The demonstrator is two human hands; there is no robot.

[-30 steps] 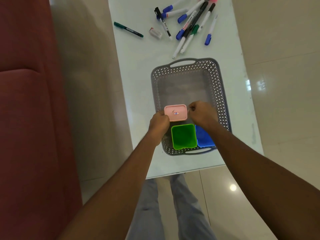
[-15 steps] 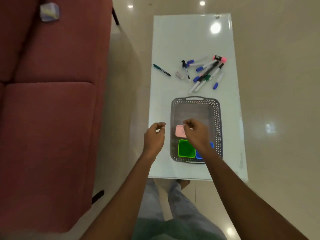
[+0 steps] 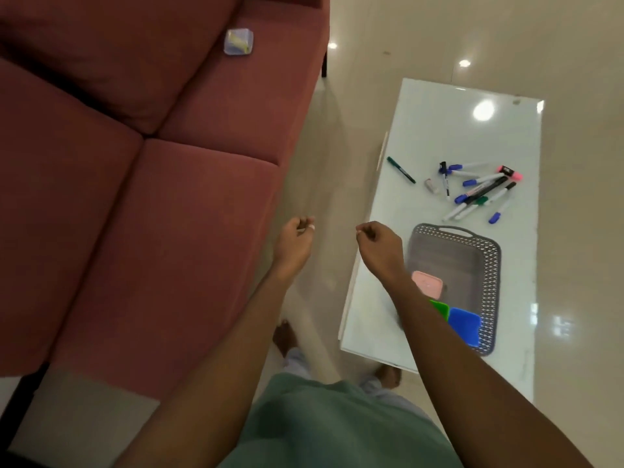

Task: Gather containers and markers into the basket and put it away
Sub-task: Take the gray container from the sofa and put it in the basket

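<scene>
Both grips empty: left hand point(image 3: 293, 243) and right hand point(image 3: 380, 246) loosely curled, clear of the bench point(image 3: 439, 130). Pink point(image 3: 428, 283), green point(image 3: 440, 308), blue containers point(image 3: 465, 326) sit in basket point(image 3: 491, 265); markers point(image 3: 479, 190) lie loose beyond; small clear container point(image 3: 238, 42) on sofa point(image 3: 135, 197), likely next.

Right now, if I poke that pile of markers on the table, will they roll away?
Probably some would. The markers look round and smooth, and the table is glossy, so loose ones could roll or slide easily. They lie crossed over each other, which may stop a few. The lone green pen near the table's edge looks likeliest to roll off.
</scene>
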